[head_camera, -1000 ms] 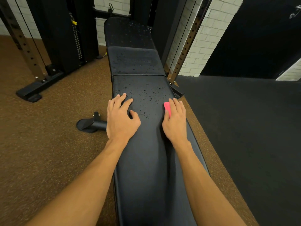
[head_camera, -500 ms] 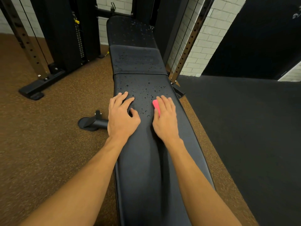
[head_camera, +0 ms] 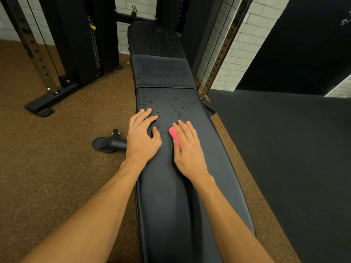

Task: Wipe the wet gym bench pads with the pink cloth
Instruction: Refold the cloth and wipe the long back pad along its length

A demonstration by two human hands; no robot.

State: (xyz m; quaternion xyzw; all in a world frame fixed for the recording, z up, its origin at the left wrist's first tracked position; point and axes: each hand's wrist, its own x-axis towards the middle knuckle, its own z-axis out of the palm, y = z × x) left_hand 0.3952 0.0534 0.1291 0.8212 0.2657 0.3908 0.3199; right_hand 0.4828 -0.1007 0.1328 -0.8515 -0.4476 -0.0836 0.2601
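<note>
Bench (head_camera: 190,205): near pad looks dry up to the hands; droplets (head_camera: 171,107) cover its far end and both far pads (head_camera: 163,74), so most wiping is left. Left hand (head_camera: 141,137) lies flat at the pad's left edge, fingers spread, holding nothing. Right hand (head_camera: 187,149) presses the cloth (head_camera: 173,134) mid-pad with flat fingers. Open run ahead, right edge close.

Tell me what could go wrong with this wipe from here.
The pink cloth is small and mostly hidden under the right hand; narrow strokes may leave droplets at the edges of the near pad.
The left hand rests beside those droplets and could slip or smear water.
The middle pad and far pad are beaded too and could be skipped.
</note>
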